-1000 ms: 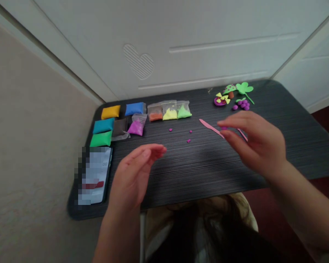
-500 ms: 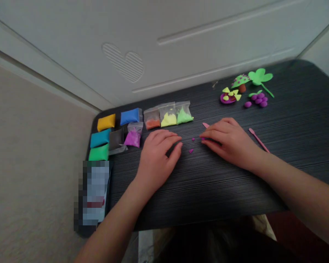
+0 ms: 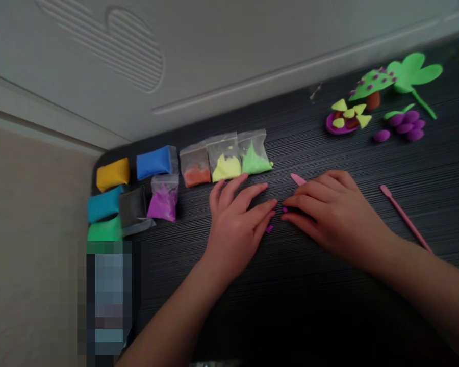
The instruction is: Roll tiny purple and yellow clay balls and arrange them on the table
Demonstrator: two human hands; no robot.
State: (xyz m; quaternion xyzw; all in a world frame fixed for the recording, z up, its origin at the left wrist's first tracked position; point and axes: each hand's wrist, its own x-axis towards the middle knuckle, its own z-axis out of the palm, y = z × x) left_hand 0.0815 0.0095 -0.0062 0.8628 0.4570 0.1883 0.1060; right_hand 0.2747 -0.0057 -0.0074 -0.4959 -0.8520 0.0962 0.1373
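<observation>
My left hand [image 3: 237, 227] is over the dark table, its thumb and index finger pinched together at the tabletop and the other fingers spread. Whatever lies between those fingertips is hidden. Just below the left thumb sits a small bit of purple clay [image 3: 270, 229]. My right hand [image 3: 329, 209] faces it from the right, with thumb and fingertips closed around another tiny piece of purple clay [image 3: 285, 209]. A pink clay knife [image 3: 298, 179] lies partly covered behind the right fingers.
Bags of coloured clay, including orange [image 3: 197, 174], yellow [image 3: 226, 167], light green [image 3: 254, 159] and purple [image 3: 163, 201], lie to the left. Clay models stand back right: a mushroom [image 3: 373, 86], flower [image 3: 413, 74], grapes [image 3: 407, 125] and filled purple dish [image 3: 340, 127]. A pink stick tool [image 3: 407, 221] lies right.
The view has moved closer to the table. My left hand has come right toward the purple bits, and its thumb and index finger have closed. My right hand keeps its pinch.
</observation>
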